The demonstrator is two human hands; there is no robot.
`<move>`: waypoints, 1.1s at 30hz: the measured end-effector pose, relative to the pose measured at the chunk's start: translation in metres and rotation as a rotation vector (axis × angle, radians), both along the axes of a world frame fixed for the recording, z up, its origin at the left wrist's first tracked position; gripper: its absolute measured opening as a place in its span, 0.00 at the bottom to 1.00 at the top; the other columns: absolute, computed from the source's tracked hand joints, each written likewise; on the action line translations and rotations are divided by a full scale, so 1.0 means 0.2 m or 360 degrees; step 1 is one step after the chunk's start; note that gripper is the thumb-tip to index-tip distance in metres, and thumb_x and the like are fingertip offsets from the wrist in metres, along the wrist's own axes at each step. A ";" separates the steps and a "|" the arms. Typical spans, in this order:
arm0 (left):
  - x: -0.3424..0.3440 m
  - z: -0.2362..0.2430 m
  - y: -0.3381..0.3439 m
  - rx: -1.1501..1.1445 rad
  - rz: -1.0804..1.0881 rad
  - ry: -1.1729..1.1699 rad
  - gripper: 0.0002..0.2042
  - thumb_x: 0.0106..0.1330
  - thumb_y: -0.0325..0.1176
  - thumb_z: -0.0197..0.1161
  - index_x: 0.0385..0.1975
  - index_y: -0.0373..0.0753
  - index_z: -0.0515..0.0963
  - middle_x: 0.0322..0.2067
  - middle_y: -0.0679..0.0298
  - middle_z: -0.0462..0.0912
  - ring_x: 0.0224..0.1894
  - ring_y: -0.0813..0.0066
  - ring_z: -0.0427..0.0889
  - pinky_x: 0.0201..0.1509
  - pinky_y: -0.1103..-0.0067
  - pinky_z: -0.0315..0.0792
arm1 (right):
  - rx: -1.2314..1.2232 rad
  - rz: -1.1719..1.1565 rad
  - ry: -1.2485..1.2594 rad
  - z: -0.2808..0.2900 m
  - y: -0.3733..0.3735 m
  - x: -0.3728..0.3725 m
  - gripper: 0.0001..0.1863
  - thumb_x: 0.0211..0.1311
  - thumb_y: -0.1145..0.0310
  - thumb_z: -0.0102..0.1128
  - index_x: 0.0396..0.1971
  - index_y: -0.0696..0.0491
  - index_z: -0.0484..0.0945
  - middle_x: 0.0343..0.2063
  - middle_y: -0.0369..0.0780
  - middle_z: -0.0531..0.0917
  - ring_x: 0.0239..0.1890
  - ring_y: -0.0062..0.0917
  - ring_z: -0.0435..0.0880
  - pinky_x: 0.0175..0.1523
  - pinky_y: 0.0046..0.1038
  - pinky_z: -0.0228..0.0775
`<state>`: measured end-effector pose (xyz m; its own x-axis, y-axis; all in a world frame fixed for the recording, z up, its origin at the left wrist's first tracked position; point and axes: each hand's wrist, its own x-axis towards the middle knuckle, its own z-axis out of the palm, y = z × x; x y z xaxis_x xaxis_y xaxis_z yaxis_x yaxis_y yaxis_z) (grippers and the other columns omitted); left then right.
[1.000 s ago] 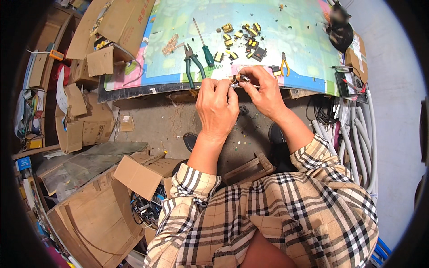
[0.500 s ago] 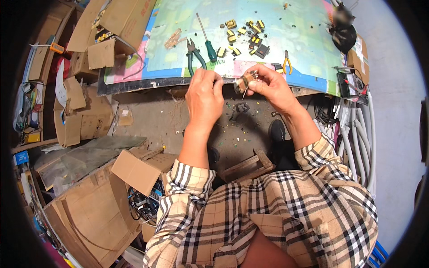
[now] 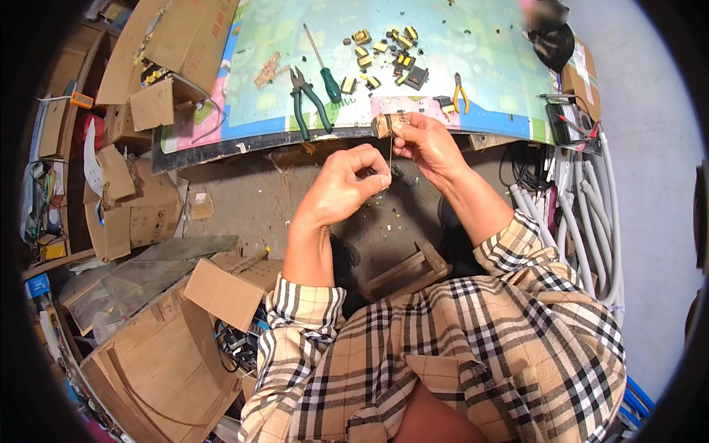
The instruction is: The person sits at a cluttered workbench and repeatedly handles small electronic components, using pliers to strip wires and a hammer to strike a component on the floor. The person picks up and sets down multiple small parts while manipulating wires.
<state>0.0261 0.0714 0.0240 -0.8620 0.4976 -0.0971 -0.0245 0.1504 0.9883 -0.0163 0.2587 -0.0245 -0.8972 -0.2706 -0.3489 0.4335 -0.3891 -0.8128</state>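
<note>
Over the near edge of the table, my right hand (image 3: 432, 148) grips a small transformer coil (image 3: 382, 125) between thumb and fingers. A thin copper wire (image 3: 391, 153) runs down from the coil, drawn straight. Its lower end is pinched between the thumb and forefinger of my left hand (image 3: 341, 184), which sits lower and nearer to me. On the table lie green-handled pliers (image 3: 309, 103), a green screwdriver (image 3: 329, 83), and yellow-handled cutters (image 3: 461, 94). Several yellow-and-black transformers (image 3: 406, 60) are scattered behind my hands.
A copper wire tangle (image 3: 269, 71) lies on the table (image 3: 502, 88). Cardboard boxes (image 3: 181, 40) stand at the left. A wooden stool (image 3: 413, 269) is on the littered floor, grey pipes (image 3: 583, 214) are at the right. A black, partly blurred shape (image 3: 554, 46) sits at the far right corner.
My left hand has moved down toward me, away from the table edge, with the wire stretched from the coil. My right hand has turned the coil and shifted slightly left.
</note>
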 end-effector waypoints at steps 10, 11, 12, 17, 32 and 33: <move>-0.03 -0.05 -0.15 0.1719 0.0534 -0.0603 0.04 0.62 0.29 0.57 0.30 0.35 0.73 0.29 0.59 0.74 0.35 0.66 0.74 0.41 0.72 0.70 | 0.0500 0.0309 0.0587 0.06 0.02 -0.01 0.10 0.61 0.71 0.59 0.38 0.61 0.73 0.29 0.35 0.79 0.26 0.14 0.74 0.32 0.19 0.70; -0.03 -0.05 -0.17 0.1806 0.0633 -0.0680 0.06 0.62 0.29 0.57 0.30 0.34 0.71 0.29 0.61 0.69 0.34 0.68 0.67 0.41 0.74 0.64 | 0.0446 0.0362 0.0583 0.06 0.02 -0.01 0.10 0.61 0.71 0.59 0.38 0.61 0.73 0.29 0.35 0.79 0.26 0.14 0.74 0.32 0.19 0.70; -0.05 -0.04 -0.18 0.1876 0.0695 -0.0756 0.05 0.60 0.28 0.57 0.28 0.34 0.69 0.28 0.62 0.67 0.33 0.69 0.65 0.39 0.74 0.63 | 0.0358 0.0387 0.0551 0.06 0.02 -0.01 0.11 0.61 0.69 0.60 0.38 0.60 0.73 0.29 0.34 0.78 0.26 0.13 0.74 0.33 0.18 0.69; -0.05 -0.11 -0.26 0.1996 0.0655 -0.0951 0.06 0.53 0.28 0.55 0.21 0.37 0.64 0.22 0.64 0.61 0.28 0.71 0.59 0.34 0.76 0.58 | -0.0580 0.0343 0.0195 0.08 0.05 -0.01 0.12 0.62 0.68 0.59 0.41 0.58 0.74 0.29 0.32 0.77 0.25 0.12 0.73 0.33 0.16 0.68; 0.08 -0.02 0.07 0.0393 0.0029 -0.0318 0.05 0.57 0.28 0.57 0.21 0.37 0.71 0.22 0.70 0.70 0.27 0.82 0.68 0.34 0.82 0.66 | 0.0272 -0.0477 0.0154 -0.09 0.11 -0.14 0.07 0.62 0.70 0.56 0.36 0.58 0.76 0.22 0.32 0.76 0.22 0.14 0.71 0.29 0.16 0.63; 0.08 -0.01 0.07 0.0429 0.0074 -0.0301 0.06 0.57 0.29 0.57 0.21 0.37 0.70 0.22 0.68 0.70 0.26 0.80 0.69 0.34 0.81 0.66 | 0.0306 -0.0501 0.0147 -0.09 0.12 -0.15 0.07 0.62 0.70 0.56 0.36 0.58 0.75 0.21 0.32 0.76 0.22 0.14 0.71 0.28 0.16 0.63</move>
